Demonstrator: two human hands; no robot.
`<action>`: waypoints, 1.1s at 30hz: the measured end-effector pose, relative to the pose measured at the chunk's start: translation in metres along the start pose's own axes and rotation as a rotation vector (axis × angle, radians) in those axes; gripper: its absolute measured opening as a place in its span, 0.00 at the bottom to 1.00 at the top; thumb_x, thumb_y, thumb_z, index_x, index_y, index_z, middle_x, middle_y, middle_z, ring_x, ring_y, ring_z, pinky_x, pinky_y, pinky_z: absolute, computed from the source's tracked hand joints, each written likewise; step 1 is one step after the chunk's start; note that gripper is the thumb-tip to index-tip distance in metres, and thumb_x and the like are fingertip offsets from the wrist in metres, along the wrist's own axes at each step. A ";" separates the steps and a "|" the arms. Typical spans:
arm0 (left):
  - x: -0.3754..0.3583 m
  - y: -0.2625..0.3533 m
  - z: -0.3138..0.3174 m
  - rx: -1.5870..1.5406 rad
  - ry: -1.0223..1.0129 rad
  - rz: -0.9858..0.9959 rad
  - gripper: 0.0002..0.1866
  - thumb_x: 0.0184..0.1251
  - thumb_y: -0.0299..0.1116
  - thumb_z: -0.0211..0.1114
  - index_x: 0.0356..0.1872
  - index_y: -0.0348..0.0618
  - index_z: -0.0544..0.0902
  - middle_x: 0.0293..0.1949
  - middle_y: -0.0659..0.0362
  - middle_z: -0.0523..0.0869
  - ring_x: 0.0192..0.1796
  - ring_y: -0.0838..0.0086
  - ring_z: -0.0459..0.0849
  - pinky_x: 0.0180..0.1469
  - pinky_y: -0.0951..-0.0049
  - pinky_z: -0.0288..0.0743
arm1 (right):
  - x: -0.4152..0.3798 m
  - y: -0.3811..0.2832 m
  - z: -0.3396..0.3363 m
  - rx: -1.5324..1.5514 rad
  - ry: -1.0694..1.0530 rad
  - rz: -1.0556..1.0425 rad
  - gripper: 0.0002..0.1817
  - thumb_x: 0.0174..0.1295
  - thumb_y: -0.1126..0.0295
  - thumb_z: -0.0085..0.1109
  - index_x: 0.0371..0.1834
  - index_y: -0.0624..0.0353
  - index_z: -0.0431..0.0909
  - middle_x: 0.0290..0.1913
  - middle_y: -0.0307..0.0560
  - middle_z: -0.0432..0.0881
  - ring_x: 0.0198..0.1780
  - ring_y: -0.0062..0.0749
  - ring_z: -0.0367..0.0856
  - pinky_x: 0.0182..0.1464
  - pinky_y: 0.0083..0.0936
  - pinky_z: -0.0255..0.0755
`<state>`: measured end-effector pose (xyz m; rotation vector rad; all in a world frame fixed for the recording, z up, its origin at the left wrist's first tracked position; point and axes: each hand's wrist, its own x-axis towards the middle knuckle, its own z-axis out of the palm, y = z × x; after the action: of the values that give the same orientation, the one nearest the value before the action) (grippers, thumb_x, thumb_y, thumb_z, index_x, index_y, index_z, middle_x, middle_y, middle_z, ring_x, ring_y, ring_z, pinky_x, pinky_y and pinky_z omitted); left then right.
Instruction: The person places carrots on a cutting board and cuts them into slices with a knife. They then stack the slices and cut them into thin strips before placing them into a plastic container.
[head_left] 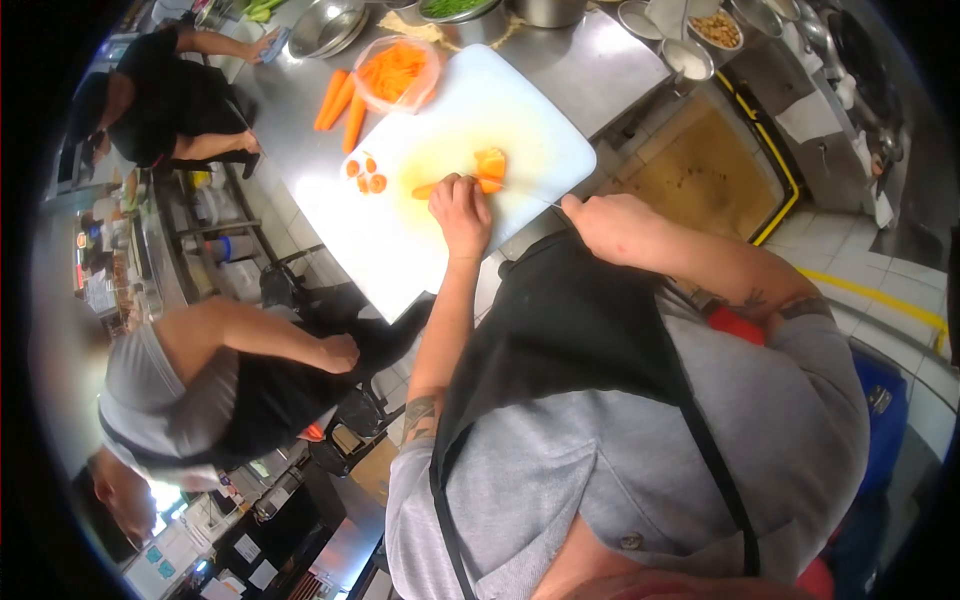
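On a white cutting board, my left hand presses down on a carrot with its fingers curled over it. My right hand is closed round the handle of a knife, whose thin blade reaches left to the carrot. Cut orange carrot pieces lie just beyond the blade. Several small carrot ends rest toward the board's left side. At the far edge of the board stands a clear plastic tub filled with shredded carrot. Whole peeled carrots lie left of the tub.
Metal bowls and a pan of chopped greens stand at the back of the steel counter. A bowl of nuts is at the upper right. Two other people work on the left, one wiping with a blue cloth.
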<state>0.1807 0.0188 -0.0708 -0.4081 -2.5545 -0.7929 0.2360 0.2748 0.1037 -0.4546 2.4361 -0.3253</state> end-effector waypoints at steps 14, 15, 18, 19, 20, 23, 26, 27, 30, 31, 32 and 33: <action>0.002 0.001 -0.001 0.049 -0.063 0.002 0.08 0.73 0.29 0.66 0.50 0.46 0.83 0.56 0.51 0.82 0.58 0.52 0.77 0.63 0.50 0.66 | 0.065 0.024 0.039 -0.008 -0.003 -0.008 0.16 0.72 0.74 0.52 0.62 0.63 0.74 0.47 0.62 0.90 0.50 0.60 0.91 0.49 0.52 0.85; 0.000 -0.001 0.000 0.037 -0.048 -0.010 0.08 0.73 0.29 0.66 0.50 0.46 0.82 0.56 0.51 0.82 0.58 0.51 0.77 0.64 0.50 0.66 | 0.060 0.021 0.034 -0.020 0.001 -0.010 0.17 0.71 0.74 0.53 0.61 0.64 0.74 0.46 0.62 0.90 0.50 0.60 0.91 0.48 0.52 0.85; -0.001 -0.003 0.001 0.007 -0.027 -0.016 0.07 0.73 0.29 0.66 0.49 0.44 0.82 0.56 0.50 0.82 0.58 0.51 0.77 0.64 0.51 0.66 | 0.036 0.009 0.014 -0.042 0.018 -0.038 0.17 0.69 0.75 0.54 0.60 0.66 0.75 0.43 0.62 0.90 0.47 0.60 0.91 0.46 0.52 0.85; -0.001 -0.002 0.000 0.001 -0.022 -0.017 0.08 0.73 0.29 0.66 0.49 0.44 0.82 0.56 0.50 0.83 0.58 0.51 0.77 0.64 0.51 0.66 | 0.026 0.006 0.009 -0.044 0.023 -0.049 0.17 0.68 0.76 0.55 0.59 0.67 0.75 0.42 0.62 0.90 0.46 0.60 0.91 0.45 0.52 0.85; -0.001 -0.002 0.000 -0.005 -0.017 -0.018 0.08 0.73 0.29 0.66 0.49 0.44 0.82 0.56 0.50 0.83 0.58 0.51 0.77 0.64 0.51 0.66 | 0.019 0.003 0.004 -0.043 0.016 -0.046 0.17 0.68 0.76 0.55 0.59 0.67 0.76 0.42 0.62 0.90 0.45 0.60 0.91 0.45 0.52 0.85; 0.000 -0.002 0.001 -0.015 -0.004 -0.012 0.08 0.73 0.29 0.67 0.49 0.44 0.82 0.56 0.51 0.83 0.57 0.51 0.77 0.63 0.52 0.67 | 0.005 0.000 -0.005 -0.047 -0.008 -0.030 0.17 0.67 0.77 0.54 0.58 0.68 0.76 0.40 0.63 0.90 0.44 0.60 0.91 0.44 0.52 0.85; 0.000 -0.001 -0.001 -0.030 0.003 -0.013 0.08 0.73 0.29 0.67 0.49 0.45 0.83 0.56 0.51 0.83 0.57 0.51 0.78 0.63 0.52 0.67 | 0.001 -0.004 -0.008 -0.046 -0.041 -0.004 0.17 0.67 0.77 0.54 0.58 0.69 0.75 0.41 0.63 0.90 0.45 0.60 0.91 0.45 0.52 0.85; 0.000 0.000 -0.001 -0.036 0.005 -0.015 0.08 0.73 0.29 0.67 0.49 0.45 0.83 0.56 0.51 0.83 0.56 0.51 0.78 0.63 0.52 0.67 | 0.001 -0.006 -0.008 -0.038 -0.044 0.011 0.17 0.67 0.78 0.54 0.58 0.69 0.75 0.41 0.63 0.90 0.45 0.61 0.91 0.45 0.52 0.85; 0.001 0.000 -0.002 -0.056 0.015 -0.014 0.08 0.73 0.29 0.67 0.49 0.45 0.83 0.55 0.52 0.83 0.56 0.51 0.77 0.63 0.52 0.67 | 0.010 -0.009 -0.004 -0.020 -0.060 0.024 0.17 0.68 0.77 0.54 0.60 0.68 0.74 0.42 0.64 0.90 0.46 0.61 0.91 0.46 0.53 0.84; 0.000 0.001 -0.002 -0.057 0.021 -0.013 0.08 0.72 0.28 0.67 0.49 0.46 0.83 0.55 0.52 0.83 0.56 0.51 0.77 0.63 0.52 0.67 | 0.016 -0.008 0.001 -0.013 -0.068 0.023 0.17 0.68 0.77 0.53 0.60 0.68 0.74 0.42 0.64 0.90 0.47 0.61 0.91 0.46 0.53 0.84; 0.000 0.001 -0.001 -0.058 0.028 -0.010 0.09 0.71 0.28 0.67 0.49 0.46 0.84 0.54 0.52 0.82 0.57 0.51 0.77 0.63 0.52 0.67 | 0.029 -0.004 0.012 -0.011 -0.071 0.018 0.17 0.69 0.77 0.53 0.61 0.68 0.73 0.43 0.65 0.90 0.47 0.61 0.91 0.47 0.53 0.84; 0.001 0.000 -0.002 -0.060 0.036 -0.005 0.10 0.70 0.27 0.67 0.50 0.47 0.84 0.54 0.53 0.82 0.57 0.52 0.77 0.63 0.52 0.67 | 0.048 0.003 0.028 -0.008 -0.072 0.014 0.17 0.69 0.77 0.53 0.61 0.67 0.72 0.44 0.65 0.90 0.48 0.61 0.91 0.47 0.53 0.84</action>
<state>0.1809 0.0182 -0.0691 -0.4024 -2.5047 -0.8721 0.2169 0.2555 0.0553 -0.4453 2.3705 -0.2882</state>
